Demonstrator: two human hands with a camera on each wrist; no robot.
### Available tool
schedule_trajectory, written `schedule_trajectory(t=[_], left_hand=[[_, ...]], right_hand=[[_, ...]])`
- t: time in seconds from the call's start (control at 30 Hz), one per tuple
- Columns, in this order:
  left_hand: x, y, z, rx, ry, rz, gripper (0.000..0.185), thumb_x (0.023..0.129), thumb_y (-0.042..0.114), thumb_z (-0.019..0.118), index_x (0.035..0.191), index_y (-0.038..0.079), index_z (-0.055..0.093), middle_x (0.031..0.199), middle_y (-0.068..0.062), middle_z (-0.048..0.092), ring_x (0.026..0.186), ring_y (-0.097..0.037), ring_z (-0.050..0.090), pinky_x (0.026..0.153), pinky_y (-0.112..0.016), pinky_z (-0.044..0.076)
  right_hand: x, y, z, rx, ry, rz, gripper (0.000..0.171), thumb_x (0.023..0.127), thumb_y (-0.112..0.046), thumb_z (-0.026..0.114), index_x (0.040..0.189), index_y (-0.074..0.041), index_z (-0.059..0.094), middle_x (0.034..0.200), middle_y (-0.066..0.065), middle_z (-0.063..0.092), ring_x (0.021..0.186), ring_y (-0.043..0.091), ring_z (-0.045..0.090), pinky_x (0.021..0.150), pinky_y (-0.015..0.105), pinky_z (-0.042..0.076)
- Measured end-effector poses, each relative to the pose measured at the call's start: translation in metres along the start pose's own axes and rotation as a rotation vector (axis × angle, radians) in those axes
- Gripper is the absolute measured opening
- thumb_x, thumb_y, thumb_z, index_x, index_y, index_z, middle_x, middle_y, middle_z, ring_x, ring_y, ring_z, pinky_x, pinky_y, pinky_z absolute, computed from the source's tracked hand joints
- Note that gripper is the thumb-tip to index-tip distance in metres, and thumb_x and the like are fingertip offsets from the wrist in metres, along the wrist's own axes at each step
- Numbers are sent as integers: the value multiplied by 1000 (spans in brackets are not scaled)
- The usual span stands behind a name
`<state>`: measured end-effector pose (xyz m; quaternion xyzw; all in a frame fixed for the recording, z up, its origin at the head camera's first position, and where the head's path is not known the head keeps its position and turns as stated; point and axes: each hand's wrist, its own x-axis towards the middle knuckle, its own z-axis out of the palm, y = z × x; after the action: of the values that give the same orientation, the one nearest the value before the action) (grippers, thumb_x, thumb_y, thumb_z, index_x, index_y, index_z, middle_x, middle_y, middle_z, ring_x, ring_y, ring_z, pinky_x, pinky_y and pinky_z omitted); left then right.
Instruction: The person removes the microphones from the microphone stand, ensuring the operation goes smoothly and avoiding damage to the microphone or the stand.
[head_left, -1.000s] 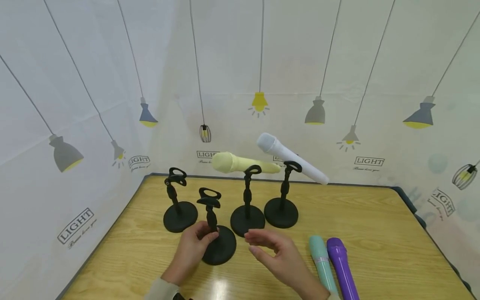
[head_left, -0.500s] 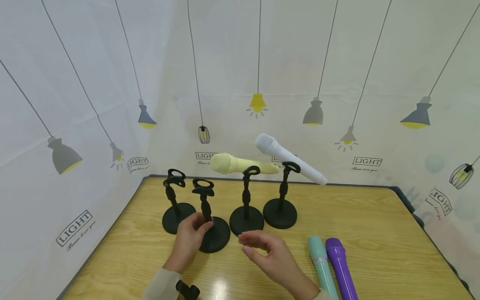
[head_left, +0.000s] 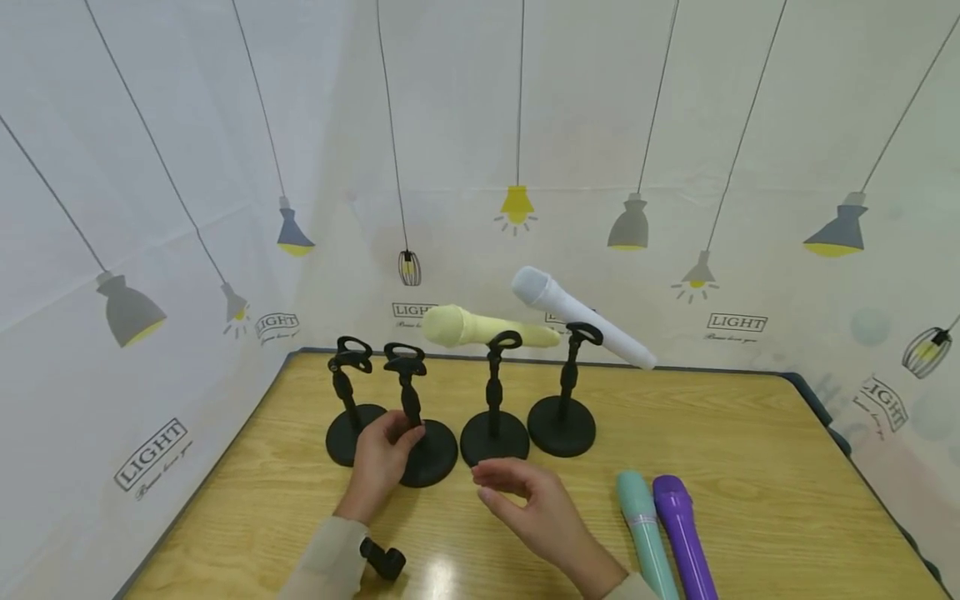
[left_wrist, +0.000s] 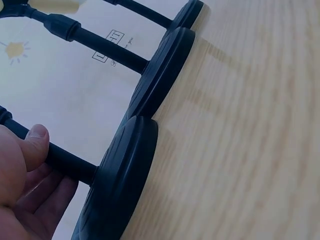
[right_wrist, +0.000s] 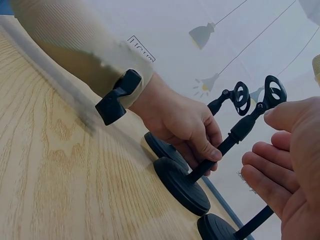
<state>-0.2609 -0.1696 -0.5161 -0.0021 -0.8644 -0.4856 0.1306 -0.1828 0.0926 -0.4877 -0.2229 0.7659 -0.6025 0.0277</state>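
Note:
My left hand [head_left: 378, 458] grips the pole of a black microphone stand [head_left: 435, 458], thumb on one side and fingers on the other in the left wrist view. This stand has a bare clip on top and its base looks flat on the table. Close by on its left is another bare microphone stand [head_left: 347, 439]. To its right, a third stand [head_left: 493, 442] bears a yellow microphone [head_left: 450, 325], and a fourth stand [head_left: 562, 429] bears a tilted white microphone [head_left: 557, 300]. My right hand [head_left: 536, 508] hovers with fingers loosely bent, holding nothing.
A mint microphone [head_left: 647, 537] and a purple microphone [head_left: 686, 537] lie side by side on the wooden table [head_left: 787, 500], right of my right hand. A cloth backdrop [head_left: 465, 125] printed with lamps surrounds the table's back and sides.
My left hand has moved the gripped stand away from me and slightly left, into line with the other stands. My right hand has shifted a little left, still holding nothing.

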Motion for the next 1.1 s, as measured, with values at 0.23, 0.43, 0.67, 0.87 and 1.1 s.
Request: schedule_trajectory(t=[0.23,0.43,0.67,0.87,1.1], left_hand=[[6,-1,2,19,17,10,10,101,13,78,109,8,78,104,-10,79,94,-22,73,79,-30,56],[11,-2,4,23,19,14,9,101,12,77,109,8,78,103,-9,79,92,-21,71,77,-29,55],[13,0,5,27,30,-7,14,102,14,76,114,6,77,107,-11,79,95,-23,72,81,-33,56],[9,2,9,34,47,-33,21,103,17,76,120,4,76,113,-14,79,101,-29,74,86,-43,61],[-3,3,8,30,110,-61,30,103,22,76,125,2,69,119,-18,74,107,-33,73,91,-47,61]], right_hand=[[-2,1,2,2,-22,-13,31,105,-22,73,130,-4,74,128,19,76,116,25,76,100,30,60],[-3,4,2,7,-22,-25,29,105,-22,74,129,-5,74,127,18,77,114,17,76,98,29,61],[-4,5,1,10,-20,-16,26,105,-21,74,127,-8,76,126,17,77,112,12,76,97,30,62],[-6,6,0,5,-32,10,26,105,-21,74,127,-8,76,127,20,76,112,13,76,98,31,62],[-7,7,-4,-13,-34,36,25,105,-23,73,127,-11,76,127,15,77,113,14,76,99,32,61]])
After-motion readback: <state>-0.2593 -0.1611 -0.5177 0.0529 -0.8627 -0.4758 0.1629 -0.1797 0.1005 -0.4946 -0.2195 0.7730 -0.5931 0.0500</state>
